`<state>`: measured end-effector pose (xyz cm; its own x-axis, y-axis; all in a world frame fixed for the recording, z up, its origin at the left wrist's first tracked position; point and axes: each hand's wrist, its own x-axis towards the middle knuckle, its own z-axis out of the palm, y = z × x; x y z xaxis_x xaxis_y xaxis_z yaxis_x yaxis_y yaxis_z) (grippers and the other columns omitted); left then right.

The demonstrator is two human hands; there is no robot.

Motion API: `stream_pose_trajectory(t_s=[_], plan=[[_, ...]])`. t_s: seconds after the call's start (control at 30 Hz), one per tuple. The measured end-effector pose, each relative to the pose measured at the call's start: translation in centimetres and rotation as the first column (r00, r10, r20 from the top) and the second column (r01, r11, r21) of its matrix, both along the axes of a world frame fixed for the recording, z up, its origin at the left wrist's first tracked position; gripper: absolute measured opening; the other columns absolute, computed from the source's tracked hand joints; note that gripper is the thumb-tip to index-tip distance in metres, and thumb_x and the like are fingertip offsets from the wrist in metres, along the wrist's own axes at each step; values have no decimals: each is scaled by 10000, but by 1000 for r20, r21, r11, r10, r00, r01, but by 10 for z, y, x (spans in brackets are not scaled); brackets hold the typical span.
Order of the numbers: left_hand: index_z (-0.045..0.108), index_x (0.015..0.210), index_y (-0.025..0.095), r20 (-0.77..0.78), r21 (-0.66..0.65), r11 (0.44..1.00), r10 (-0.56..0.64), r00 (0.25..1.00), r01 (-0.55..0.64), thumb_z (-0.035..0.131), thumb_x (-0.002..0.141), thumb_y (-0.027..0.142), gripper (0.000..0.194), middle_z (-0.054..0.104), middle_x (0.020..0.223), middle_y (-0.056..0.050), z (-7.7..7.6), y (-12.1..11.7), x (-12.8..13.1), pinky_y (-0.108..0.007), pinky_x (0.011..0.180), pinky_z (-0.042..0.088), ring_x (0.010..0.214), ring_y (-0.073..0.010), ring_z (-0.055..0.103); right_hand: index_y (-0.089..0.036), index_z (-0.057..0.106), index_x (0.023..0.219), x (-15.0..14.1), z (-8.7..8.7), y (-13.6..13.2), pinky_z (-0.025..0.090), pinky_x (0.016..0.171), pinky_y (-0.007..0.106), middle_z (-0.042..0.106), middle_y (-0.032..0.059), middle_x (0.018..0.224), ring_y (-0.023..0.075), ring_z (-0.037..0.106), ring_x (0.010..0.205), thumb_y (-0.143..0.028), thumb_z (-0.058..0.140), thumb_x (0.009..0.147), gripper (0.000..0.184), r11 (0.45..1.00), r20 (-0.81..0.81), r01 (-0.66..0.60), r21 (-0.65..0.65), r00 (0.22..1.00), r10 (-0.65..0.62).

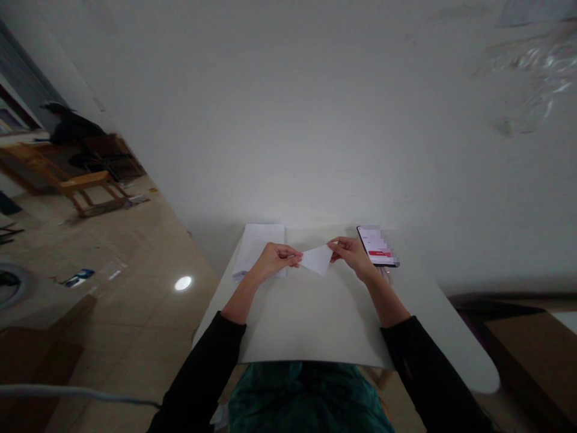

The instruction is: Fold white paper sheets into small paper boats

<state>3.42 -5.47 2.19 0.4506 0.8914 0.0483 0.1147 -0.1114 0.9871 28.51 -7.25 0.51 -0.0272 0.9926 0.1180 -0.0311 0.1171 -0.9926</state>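
Note:
A small folded piece of white paper (317, 260) is stretched between my two hands above the white table. My left hand (278, 257) pinches its narrow left tip between thumb and fingers. On the other side, my right hand (351, 252) grips the wider end near its upper right corner. A stack of white paper (261, 240) lies on the table, partly behind my left hand and wrist. Just right of my right hand, a phone (379, 248) with a lit screen leans up, its picture partly pixelated.
The white table (315, 325) stands against a pale wall (288, 120) with peeling tape at upper right. A cardboard box (532, 349) is at the right. Leftward are a wooden chair (90, 180), a seated person (74, 127) and a grey cable (81, 393).

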Motion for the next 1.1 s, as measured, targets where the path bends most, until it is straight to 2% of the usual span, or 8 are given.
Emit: stream_pose_trajectory(t_s=[0.1, 0.3, 0.47, 0.73, 0.87, 0.93, 1.03, 1.1], plan=[[765, 882, 130, -31, 17, 999, -39, 999, 39, 818, 687, 363, 309, 756, 742, -99, 0, 0, -1, -234, 568, 518, 595, -151, 691, -146, 699, 736, 1, -2, 2, 507, 531, 274, 675, 27, 601, 135, 597, 498, -552, 790, 630, 429, 1000, 14, 7, 6, 1000, -7], [650, 1199, 122, -83, 40, 990, -130, 988, 133, 727, 787, 439, 525, 747, 742, -88, -4, 2, -2, -211, 511, 476, 495, -113, 634, -154, 706, 772, -2, -6, 4, 516, 553, 281, 699, 38, 653, 149, 620, 543, -544, 788, 635, 421, 997, -25, 74, 20, 997, -73], [682, 898, 111, -174, 54, 994, -87, 981, 97, 633, 843, 448, 345, 736, 780, -91, -8, 5, 1, -201, 503, 441, 536, -112, 643, -151, 720, 750, -3, -5, 4, 492, 557, 271, 694, 40, 622, 148, 607, 547, -552, 777, 644, 420, 980, 24, 172, 100, 984, -175], [637, 754, 149, -193, 175, 983, -21, 981, 56, 579, 883, 414, 300, 599, 555, 19, -2, 2, 0, -211, 497, 432, 452, -88, 540, -157, 762, 750, -4, -1, 0, 493, 586, 297, 716, 58, 642, 169, 624, 575, -519, 779, 645, 377, 966, 42, 224, 132, 972, -231], [643, 754, 141, -88, 187, 982, 38, 995, -21, 622, 859, 431, 309, 679, 639, -28, -1, 0, 2, -237, 584, 494, 556, -122, 630, -157, 775, 751, -4, 2, -2, 490, 581, 294, 734, 66, 680, 164, 622, 589, -475, 800, 633, 340, 961, -5, 251, 117, 968, -252], [645, 737, 144, -59, 243, 964, 124, 991, -106, 635, 852, 434, 313, 670, 607, -21, -1, -1, 2, -234, 577, 478, 540, -120, 617, -154, 774, 746, -4, 3, -3, 472, 554, 282, 729, 63, 666, 147, 595, 562, -463, 791, 656, 323, 960, 5, 250, 129, 967, -253], [626, 683, 156, -18, 356, 892, 307, 952, -280, 660, 836, 438, 322, 610, 527, 11, 0, -1, 2, -222, 537, 421, 490, -105, 561, -143, 766, 767, -3, 3, -4, 452, 520, 273, 712, 57, 629, 128, 558, 519, -463, 775, 688, 330, 968, 56, 202, 150, 976, -212], [597, 659, 166, 28, 417, 830, 396, 918, -371, 661, 838, 433, 328, 587, 537, 21, 0, 1, 2, -223, 545, 401, 503, -98, 536, -136, 753, 782, -5, 1, -4, 457, 515, 268, 709, 57, 625, 129, 573, 520, -460, 776, 694, 336, 985, 121, 92, 148, 986, -110]])
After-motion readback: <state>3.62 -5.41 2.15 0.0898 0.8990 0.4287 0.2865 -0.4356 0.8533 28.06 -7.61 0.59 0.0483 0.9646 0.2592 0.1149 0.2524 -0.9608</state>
